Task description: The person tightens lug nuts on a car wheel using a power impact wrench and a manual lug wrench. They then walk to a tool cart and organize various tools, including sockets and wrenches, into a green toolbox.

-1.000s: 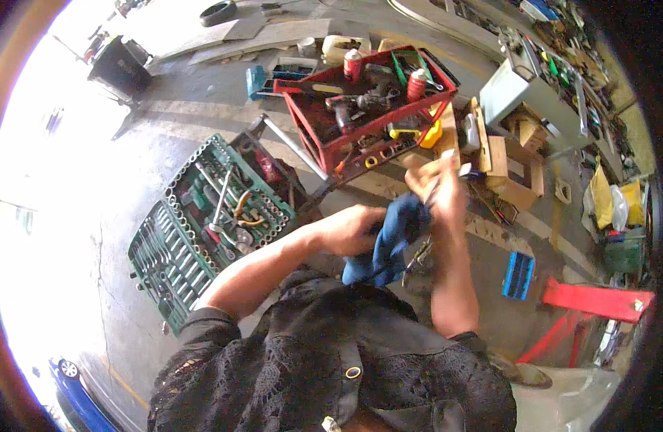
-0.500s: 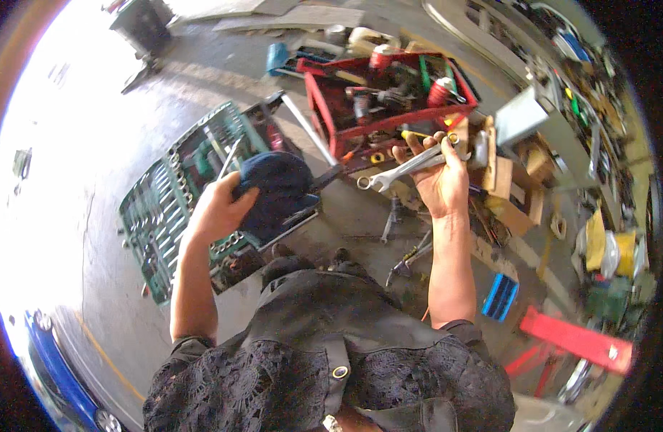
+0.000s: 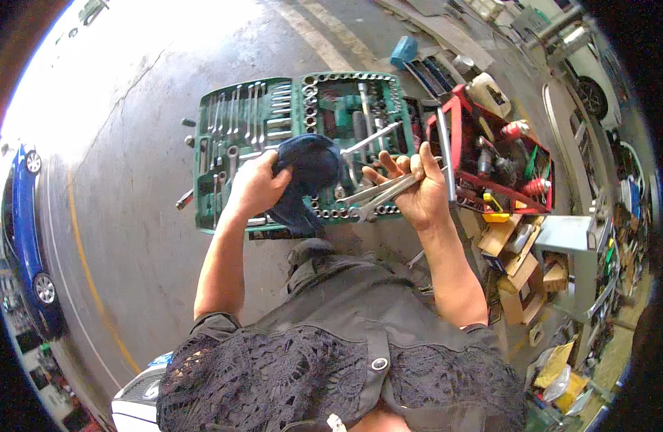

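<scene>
My left hand (image 3: 258, 184) is closed on a dark blue cloth (image 3: 308, 167) that hangs in a bunch over the open green tool case (image 3: 298, 108). In my right hand (image 3: 422, 193), at the case's right part, I hold a few silver wrenches (image 3: 389, 191), their ends pointing left toward the cloth. The thumb and some fingers stick up, while the wrenches lie across the palm. Another silver wrench (image 3: 372, 139) slants just right of the cloth; I cannot tell whether it is held or lies on the case. Rows of wrenches and sockets fill the case, partly hidden by the cloth.
Right of the case stands a red metal tool box (image 3: 455, 129) crowded with tools and red cans. Cardboard boxes (image 3: 522, 291) and a grey metal cabinet (image 3: 564, 234) are beyond it. A blue car (image 3: 30, 237) is parked at far left. A white container (image 3: 488, 93) sits behind the red box.
My view has turned, so the green case now lies straight ahead and the red box farther right. Both hands are now over the case. The wrench that stuck up by my left hand no longer shows there.
</scene>
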A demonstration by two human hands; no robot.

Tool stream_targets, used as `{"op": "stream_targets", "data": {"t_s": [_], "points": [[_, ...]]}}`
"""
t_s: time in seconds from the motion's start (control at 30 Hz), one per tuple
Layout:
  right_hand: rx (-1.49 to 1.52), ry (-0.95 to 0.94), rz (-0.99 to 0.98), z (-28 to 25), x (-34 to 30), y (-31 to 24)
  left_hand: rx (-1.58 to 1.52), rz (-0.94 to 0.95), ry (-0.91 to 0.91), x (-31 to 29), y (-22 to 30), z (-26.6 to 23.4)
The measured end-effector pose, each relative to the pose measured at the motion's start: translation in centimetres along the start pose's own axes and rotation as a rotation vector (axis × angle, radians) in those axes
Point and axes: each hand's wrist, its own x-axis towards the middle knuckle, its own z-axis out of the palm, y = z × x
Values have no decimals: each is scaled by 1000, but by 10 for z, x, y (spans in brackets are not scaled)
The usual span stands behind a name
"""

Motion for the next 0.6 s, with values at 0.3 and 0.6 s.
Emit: {"op": "stream_targets", "data": {"t_s": [0.3,0.6], "points": [[35,174,169,23,75,65,577,-204,155,-4,-116,1],[68,206,262,20,103,92,-566,-88,-126,34,-39,-2]]}}
